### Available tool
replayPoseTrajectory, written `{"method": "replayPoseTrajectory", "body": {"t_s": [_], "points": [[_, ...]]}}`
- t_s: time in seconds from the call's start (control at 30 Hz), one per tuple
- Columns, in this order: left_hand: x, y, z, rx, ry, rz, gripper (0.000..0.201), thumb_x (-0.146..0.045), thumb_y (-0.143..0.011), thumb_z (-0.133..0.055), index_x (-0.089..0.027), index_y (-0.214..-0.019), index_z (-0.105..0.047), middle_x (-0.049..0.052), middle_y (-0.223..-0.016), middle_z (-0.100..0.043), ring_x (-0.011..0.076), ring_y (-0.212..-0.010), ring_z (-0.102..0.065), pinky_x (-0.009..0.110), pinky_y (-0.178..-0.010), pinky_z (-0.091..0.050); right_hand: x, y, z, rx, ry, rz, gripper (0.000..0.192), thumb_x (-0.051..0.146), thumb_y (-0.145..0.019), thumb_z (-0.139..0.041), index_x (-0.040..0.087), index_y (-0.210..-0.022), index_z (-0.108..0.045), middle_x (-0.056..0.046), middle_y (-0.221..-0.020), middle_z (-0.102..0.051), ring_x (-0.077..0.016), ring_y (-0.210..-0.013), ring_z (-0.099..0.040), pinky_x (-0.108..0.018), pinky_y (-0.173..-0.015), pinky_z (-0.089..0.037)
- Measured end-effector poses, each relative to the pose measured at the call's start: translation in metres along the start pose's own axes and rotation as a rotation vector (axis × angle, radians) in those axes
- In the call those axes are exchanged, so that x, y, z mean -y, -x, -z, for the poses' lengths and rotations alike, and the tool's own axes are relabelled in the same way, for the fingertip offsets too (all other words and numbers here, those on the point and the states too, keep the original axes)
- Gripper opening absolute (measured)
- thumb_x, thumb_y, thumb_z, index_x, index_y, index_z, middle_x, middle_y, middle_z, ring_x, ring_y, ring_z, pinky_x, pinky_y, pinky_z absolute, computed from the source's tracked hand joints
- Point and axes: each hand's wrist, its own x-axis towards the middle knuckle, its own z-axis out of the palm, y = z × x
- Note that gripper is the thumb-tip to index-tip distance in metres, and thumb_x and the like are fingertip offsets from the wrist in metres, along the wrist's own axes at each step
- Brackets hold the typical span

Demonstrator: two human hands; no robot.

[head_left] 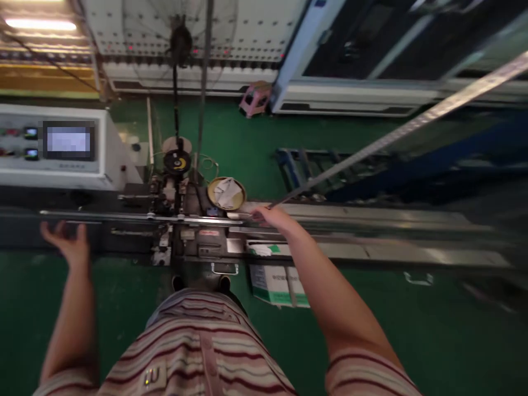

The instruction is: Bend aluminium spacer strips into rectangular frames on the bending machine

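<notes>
A long thin metal rod (103,216) lies across the machine bed and runs through the clamp-like mechanism (167,214) in its middle. Just below the rod's left end is my left hand (66,242), its fingers spread and curled upward; nothing shows in its grasp. My right hand (270,217) is at the bed's right part, beyond the rod's right end. Its fingers are blurred and closed about the lower end of a long, shiny metal strip (371,143), which slants away to the upper right. A round tin (212,187) holding crumpled white paper stands close to the right hand.
A control box (111,159) with a screen sits at the left. Behind the bed are a dark reel (177,161), a pink stool (256,100) and a blue frame (292,170). White and green cartons (270,283) lie beneath the bed's front edge.
</notes>
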Motion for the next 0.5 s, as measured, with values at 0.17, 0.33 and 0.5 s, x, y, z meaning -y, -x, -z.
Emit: {"method": "replayPoseTrajectory", "body": {"t_s": [0.17, 0.33, 0.5], "points": [[0.066, 0.099, 0.007, -0.062, 0.162, 0.215, 0.081, -0.035, -0.079, -0.07, -0.029, -0.147, -0.027, 0.014, -0.141, -0.052, 0.0268, -0.133, -0.049, 0.049, -0.107, -0.044, 0.025, 0.003, -0.075, 0.125, 0.013, 0.125, 0.022, 0.024, -0.085, -0.053, 0.015, -0.082, -0.073, -0.01, -0.088, -0.076, -0.0203, -0.078, -0.072, -0.032, -0.075, -0.059], [0.107, 0.132, 0.039, -0.1, 0.136, 0.304, 0.063, -0.034, -0.083, -0.066, -0.028, -0.141, -0.042, 0.013, -0.138, -0.055, 0.0261, -0.133, -0.049, 0.05, -0.111, -0.04, 0.057, 0.009, -0.148, 0.232, 0.061, 0.189, 0.023, 0.025, -0.086, -0.053, 0.016, -0.081, -0.074, -0.01, -0.081, -0.075, -0.0201, -0.074, -0.073, -0.032, -0.072, -0.06], [0.12, 0.12, 0.078, -0.155, 0.133, 0.289, 0.052, -0.035, -0.084, -0.066, -0.024, -0.133, -0.053, 0.013, -0.142, -0.052, 0.0266, -0.137, -0.046, 0.049, -0.117, -0.036, 0.088, 0.014, -0.222, 0.31, 0.133, 0.28, 0.025, 0.026, -0.085, -0.051, 0.016, -0.084, -0.074, -0.008, -0.08, -0.075, -0.0175, -0.07, -0.072, -0.026, -0.063, -0.059]]}}
